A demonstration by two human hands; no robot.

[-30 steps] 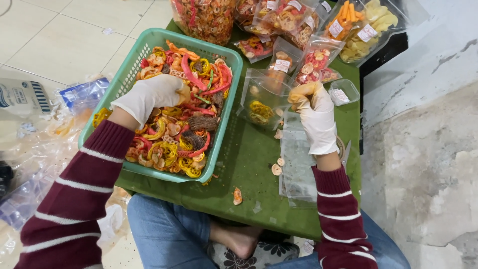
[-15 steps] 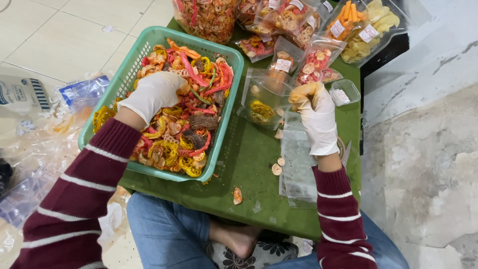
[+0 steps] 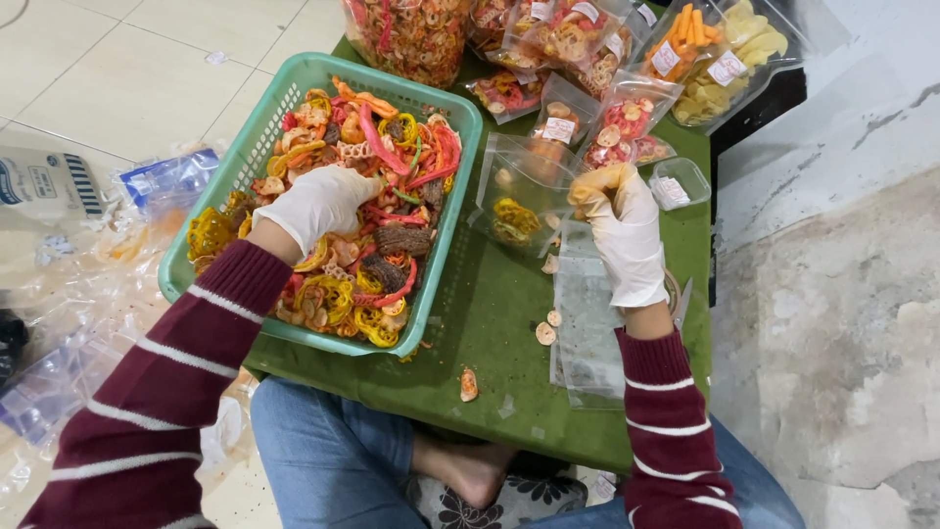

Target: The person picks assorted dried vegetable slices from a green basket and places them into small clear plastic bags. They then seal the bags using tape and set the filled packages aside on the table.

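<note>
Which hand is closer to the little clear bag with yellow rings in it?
The right hand. It grips the rim of the clear bag, right beside the yellow rings. The left hand is farther away, resting on the dried snacks in the green basket.

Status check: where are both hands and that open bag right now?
Left hand down in green basket, on the mixed dried chips. Right hand gripping rim of open clear bag, few yellow pieces inside. Loose chips and flat empty bags beside it.

I sit on a tiled home floor (image 3: 147, 88) at a low green table (image 3: 490, 323), packed snack bags (image 3: 627, 127) piled upper right.
</note>
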